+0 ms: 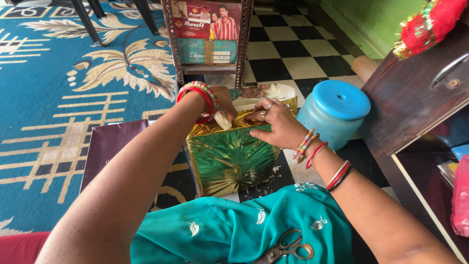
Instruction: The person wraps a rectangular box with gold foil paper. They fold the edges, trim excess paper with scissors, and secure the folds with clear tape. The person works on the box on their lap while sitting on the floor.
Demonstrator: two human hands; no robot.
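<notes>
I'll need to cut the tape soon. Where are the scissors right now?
In the head view, the scissors lie at the bottom centre on the teal cloth over the lap, nearer than the foil-wrapped box, untouched by either hand.

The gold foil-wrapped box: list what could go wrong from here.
1. The shiny gold foil-wrapped box is crinkly and slick; the right hand only presses its top edge, so the fold might spring open or crease.
2. The left hand holds a small white tape roll at the same edge; tape could land crooked or tear the foil.
3. The metal scissors lie loose on the teal fabric lap and might slide off.
</notes>
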